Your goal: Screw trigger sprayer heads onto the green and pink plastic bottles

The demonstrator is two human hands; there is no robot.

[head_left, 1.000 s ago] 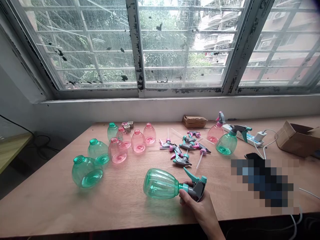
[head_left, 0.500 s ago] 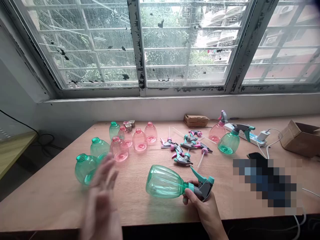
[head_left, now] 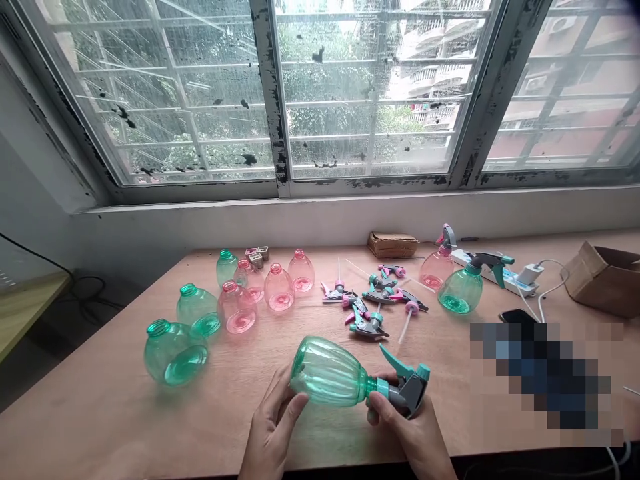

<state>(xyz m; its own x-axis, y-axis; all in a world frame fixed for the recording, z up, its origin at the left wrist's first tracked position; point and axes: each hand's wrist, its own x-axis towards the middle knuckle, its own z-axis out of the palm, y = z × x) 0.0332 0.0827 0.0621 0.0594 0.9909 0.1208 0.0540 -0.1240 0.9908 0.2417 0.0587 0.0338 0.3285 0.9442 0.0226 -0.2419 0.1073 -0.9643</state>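
While left hand point(head_left: 273, 427) loosely cups green bottle point(head_left: 330, 373) | right hand point(head_left: 410, 430) clasps trigger head point(head_left: 407, 392)

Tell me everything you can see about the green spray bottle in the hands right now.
The green spray bottle is clear, teal-tinted plastic with a ribbed, bulbous body, and it looks empty. A grey spray head with a teal trigger, nozzle tip and collar sits on its neck. The bottle lies sideways near the front edge of the wooden table, with its base to the left and its trigger pointing up. Whether it rests on the wood is unclear. The left hand cups the base, and the right hand grips the neck and head.
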